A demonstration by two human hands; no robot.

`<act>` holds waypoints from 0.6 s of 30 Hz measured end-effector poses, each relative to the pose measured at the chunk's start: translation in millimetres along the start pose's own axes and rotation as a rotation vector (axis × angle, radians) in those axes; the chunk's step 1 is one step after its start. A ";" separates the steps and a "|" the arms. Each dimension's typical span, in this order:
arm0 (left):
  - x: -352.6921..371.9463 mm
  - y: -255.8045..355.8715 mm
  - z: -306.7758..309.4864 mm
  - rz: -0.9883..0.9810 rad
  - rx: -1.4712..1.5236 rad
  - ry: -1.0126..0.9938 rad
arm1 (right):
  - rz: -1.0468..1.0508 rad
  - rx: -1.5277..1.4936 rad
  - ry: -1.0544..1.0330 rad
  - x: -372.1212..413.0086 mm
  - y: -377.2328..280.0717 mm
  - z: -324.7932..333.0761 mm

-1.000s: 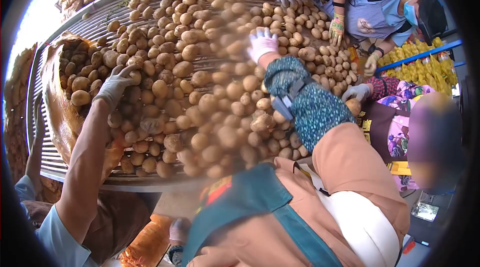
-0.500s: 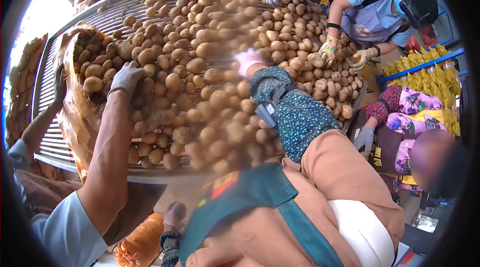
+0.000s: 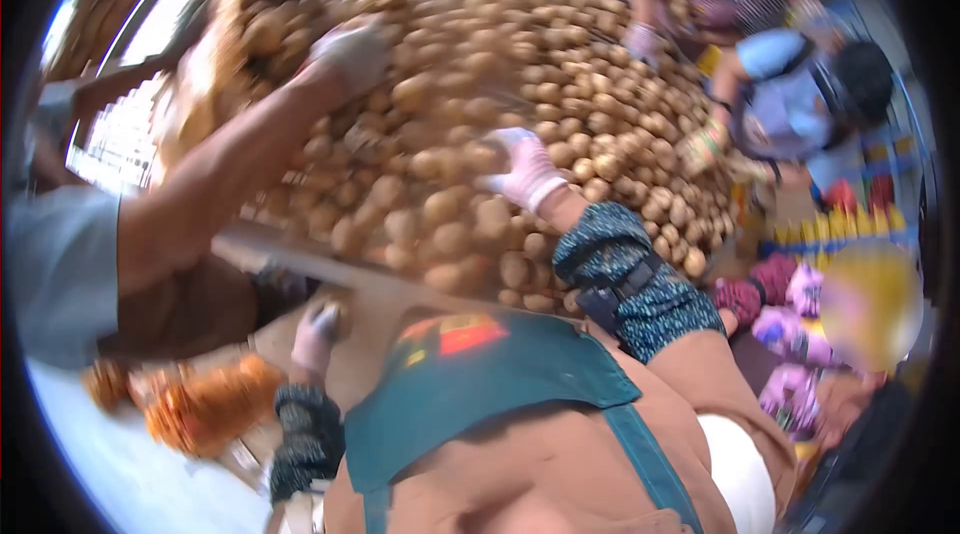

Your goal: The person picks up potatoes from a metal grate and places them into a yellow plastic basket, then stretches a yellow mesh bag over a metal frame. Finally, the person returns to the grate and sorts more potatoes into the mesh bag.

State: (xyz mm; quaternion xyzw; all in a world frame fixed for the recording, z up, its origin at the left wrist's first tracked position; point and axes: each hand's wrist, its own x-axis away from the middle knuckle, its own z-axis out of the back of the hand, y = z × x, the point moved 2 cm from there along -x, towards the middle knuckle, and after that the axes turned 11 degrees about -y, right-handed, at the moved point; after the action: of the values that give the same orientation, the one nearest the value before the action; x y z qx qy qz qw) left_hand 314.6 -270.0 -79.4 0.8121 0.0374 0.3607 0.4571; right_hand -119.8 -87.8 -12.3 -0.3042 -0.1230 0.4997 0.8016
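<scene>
My right hand, in a pinkish-white glove and a dark speckled sleeve, reaches over a large heap of potatoes. Its fingers are apart and point left, at the potatoes beside them; none is visibly gripped. Low at the left, beside my teal apron, hangs my left hand, gloved too. The fingers there look curled, and what lies in them, if anything, is too blurred to name. Close to my right hand the potatoes are smeared by motion.
At the left another person's gloved hand and bare forearm reach across the heap, near an open sack of potatoes. Two co-workers stand at the far right side. An orange mesh sack lies below left. Yellow bags line the right.
My view has turned, so the scene sits differently. My right hand has shifted over the potatoes, its fingers now spread. The other person's arm at the left has swung farther over the heap.
</scene>
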 end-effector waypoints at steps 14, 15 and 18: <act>246.9 -300.3 -157.0 0.082 0.287 1.064 | 0.295 -0.506 -1.060 114.4 -143.6 -98.6; 271.6 -292.9 -197.4 0.061 0.445 1.167 | 0.396 -0.475 -1.067 131.7 -149.1 -102.3; 317.8 -329.4 -235.9 -0.063 0.737 1.365 | 0.567 -0.552 -1.319 174.9 -184.0 -109.3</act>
State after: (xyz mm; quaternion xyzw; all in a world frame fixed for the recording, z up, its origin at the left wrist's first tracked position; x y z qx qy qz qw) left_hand 491.2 213.7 -81.6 0.5084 0.4513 0.7321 0.0435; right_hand 151.0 -32.5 -4.5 -0.1521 -0.6133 0.7152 0.2987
